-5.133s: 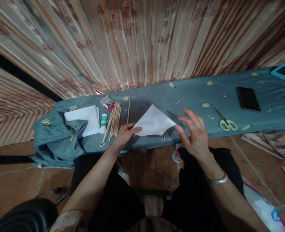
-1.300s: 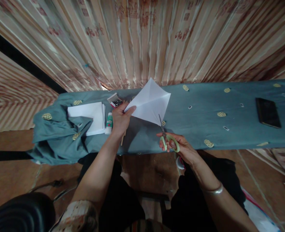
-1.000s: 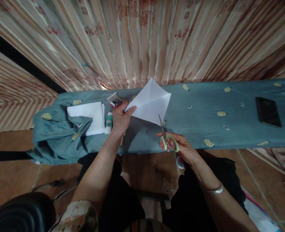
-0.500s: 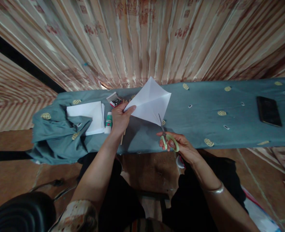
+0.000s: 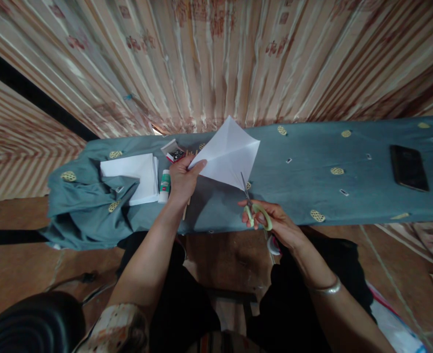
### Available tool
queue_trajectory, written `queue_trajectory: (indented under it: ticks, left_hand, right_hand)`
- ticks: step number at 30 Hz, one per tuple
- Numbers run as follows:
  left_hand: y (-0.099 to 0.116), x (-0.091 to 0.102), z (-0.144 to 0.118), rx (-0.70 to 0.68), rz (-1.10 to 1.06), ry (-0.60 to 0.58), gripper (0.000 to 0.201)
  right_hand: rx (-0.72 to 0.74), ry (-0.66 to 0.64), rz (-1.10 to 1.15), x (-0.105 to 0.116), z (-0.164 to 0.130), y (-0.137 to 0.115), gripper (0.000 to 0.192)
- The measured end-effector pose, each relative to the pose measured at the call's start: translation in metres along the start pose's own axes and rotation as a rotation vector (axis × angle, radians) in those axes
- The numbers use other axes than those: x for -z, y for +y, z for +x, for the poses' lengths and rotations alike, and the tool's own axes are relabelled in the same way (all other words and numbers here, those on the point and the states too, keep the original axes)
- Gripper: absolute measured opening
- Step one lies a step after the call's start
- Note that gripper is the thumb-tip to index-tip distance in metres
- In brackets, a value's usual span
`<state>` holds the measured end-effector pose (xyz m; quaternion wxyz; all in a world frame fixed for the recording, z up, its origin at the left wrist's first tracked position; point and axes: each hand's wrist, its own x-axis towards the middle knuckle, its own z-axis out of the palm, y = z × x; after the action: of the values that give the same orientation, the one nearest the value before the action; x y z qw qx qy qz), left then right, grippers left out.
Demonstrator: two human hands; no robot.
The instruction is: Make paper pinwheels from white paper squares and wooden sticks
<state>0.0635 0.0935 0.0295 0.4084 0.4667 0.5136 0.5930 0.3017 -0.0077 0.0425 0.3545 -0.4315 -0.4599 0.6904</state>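
My left hand (image 5: 184,179) pinches the left corner of a creased white sheet of paper (image 5: 227,154), thumb on top, and holds it above the table. Scissors with pale green handles (image 5: 262,216) are in my right hand (image 5: 275,220), fingers through the loops. Their blades meet the paper's lower corner, with one blade lying over its face. Fine lines fan out from that corner; I cannot tell whether they are cuts or creases. Beside my left hand stand a green and white glue stick (image 5: 164,186) and a small open box (image 5: 174,152) of dark metal bits.
A stack of white paper (image 5: 146,179) lies on the left of the cloth-covered table (image 5: 300,171), partly under a cloth fold. Thin wooden sticks (image 5: 185,211) lie beneath my left hand. A black phone (image 5: 409,168) rests at the right. A curtain (image 5: 216,63) hangs behind.
Almost nothing differs. Both hands, the paper and the scissors keep their places, and the view has shifted very slightly.
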Motion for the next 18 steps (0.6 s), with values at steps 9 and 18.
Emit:
queue_trajectory:
  ticks: [9,18]
  left_hand:
    - [0.0017,-0.001,0.0008,0.006,-0.009,-0.01,0.017]
    - [0.0021,-0.0002,0.0002,-0.001,-0.03,-0.009,0.014]
  right_hand:
    - [0.013,-0.002,0.008,0.0011,0.0004,0.0015,0.056]
    - [0.011,0.002,-0.009,0.0011,0.0012,0.0041,0.048]
